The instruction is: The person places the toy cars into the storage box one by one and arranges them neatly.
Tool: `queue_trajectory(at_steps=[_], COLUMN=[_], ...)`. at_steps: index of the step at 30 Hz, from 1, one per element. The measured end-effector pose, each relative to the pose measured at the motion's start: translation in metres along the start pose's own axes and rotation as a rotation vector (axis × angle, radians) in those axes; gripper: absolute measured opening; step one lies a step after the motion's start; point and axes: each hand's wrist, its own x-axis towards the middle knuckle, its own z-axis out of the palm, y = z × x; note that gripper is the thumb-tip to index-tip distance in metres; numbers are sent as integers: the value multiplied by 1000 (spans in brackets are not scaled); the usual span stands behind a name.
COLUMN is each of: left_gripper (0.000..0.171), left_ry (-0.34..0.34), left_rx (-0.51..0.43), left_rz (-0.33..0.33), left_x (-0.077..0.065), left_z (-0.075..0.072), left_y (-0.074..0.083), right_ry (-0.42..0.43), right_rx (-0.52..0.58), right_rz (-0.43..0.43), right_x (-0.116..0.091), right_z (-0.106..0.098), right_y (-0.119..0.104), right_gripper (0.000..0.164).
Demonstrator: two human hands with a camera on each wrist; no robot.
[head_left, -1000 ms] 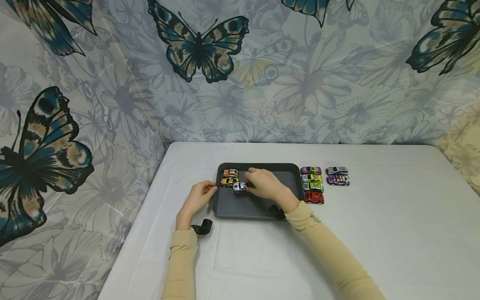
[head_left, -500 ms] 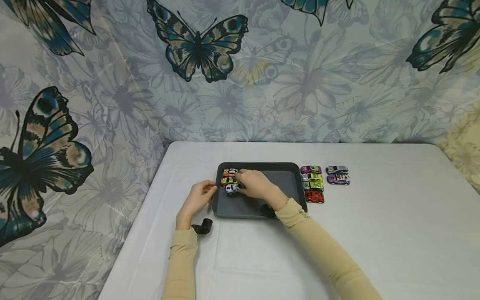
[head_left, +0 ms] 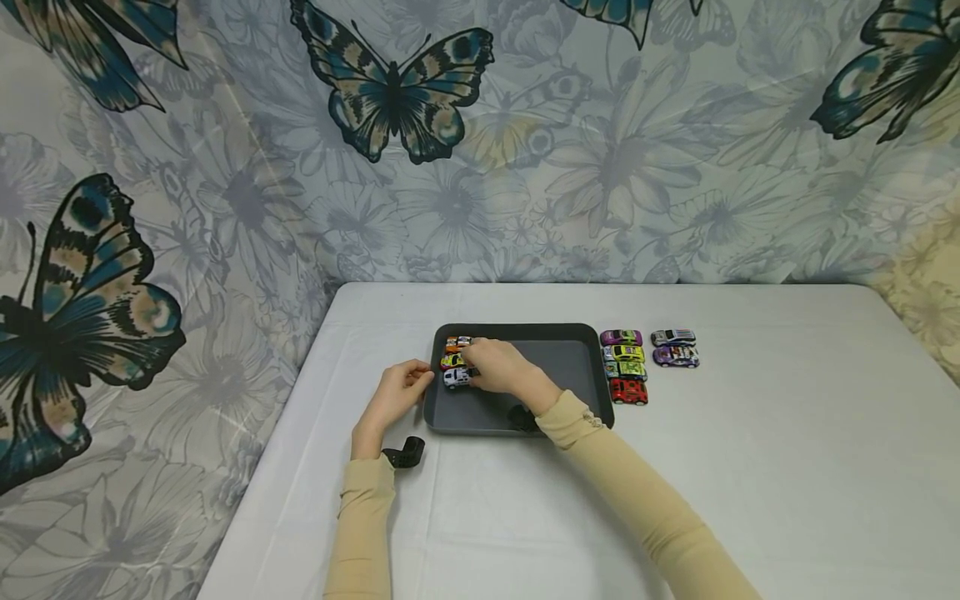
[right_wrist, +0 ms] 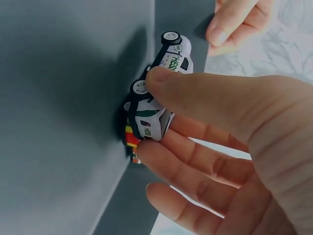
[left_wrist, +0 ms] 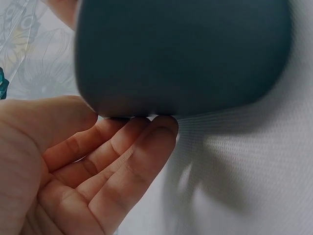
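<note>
My right hand (head_left: pixel 501 367) holds a white toy police car (head_left: pixel 457 379) over the left part of a dark grey tray (head_left: pixel 525 423). In the right wrist view the thumb presses one side of the white car (right_wrist: pixel 173 61), with fingers on the other. Beyond that car, inside the tray, are a yellow toy car (head_left: pixel 452 361) and an orange toy car (head_left: pixel 457 343), partly covered by the hand. At the tray's left edge is my left hand (head_left: pixel 397 396). Its thumb and fingertips meet at the tray's rim in the left wrist view, where the tray wall (left_wrist: pixel 186 54) fills the upper part.
Right of the tray stand a purple toy car (head_left: pixel 621 337), a yellow one (head_left: pixel 624 353), a green one (head_left: pixel 626 369) and a red one (head_left: pixel 628 392). Farther right are a silver car (head_left: pixel 673 337) and a dark purple car (head_left: pixel 676 357). A white cloth (head_left: pixel 787 458) covers the table.
My right hand has moved left with the white toy car, bringing it in front of the yellow one near the tray's left side. My left hand stays at the rim.
</note>
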Motion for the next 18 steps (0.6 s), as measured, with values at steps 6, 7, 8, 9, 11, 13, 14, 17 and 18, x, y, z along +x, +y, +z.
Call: queue_trajectory(at_steps=[6, 7, 8, 9, 11, 13, 14, 17, 18], left_gripper=[22, 22, 22, 22, 22, 22, 22, 22, 22], left_ry=[-1, -1, -1, -1, -2, -3, -5, -6, -6], left_rx=[2, 4, 5, 7, 6, 5, 3, -1, -2], left_rz=[9, 11, 12, 14, 10, 8, 10, 17, 18], left_x=[0, 0, 0, 0, 0, -1, -1, -1, 0], left_z=[-1, -1, -1, -1, -1, -1, -1, -1, 0], left_y=[1, 1, 1, 1, 1, 1, 1, 0, 0], right_ry=[-20, -24, -26, -26, -26, -30, -31, -38, -43], right_rx=[-18, -20, -23, -26, -27, -29, -29, -32, -36], right_rz=[23, 27, 31, 32, 37, 41, 43, 53, 56], right_x=[4, 5, 5, 6, 7, 8, 9, 10, 11], right_z=[2, 2, 2, 3, 4, 4, 5, 5, 5], right_y=[-3, -4, -4, -5, -6, -7, -8, -9, -10], right_gripper=[18, 18, 18, 17, 17, 17, 16, 16, 16])
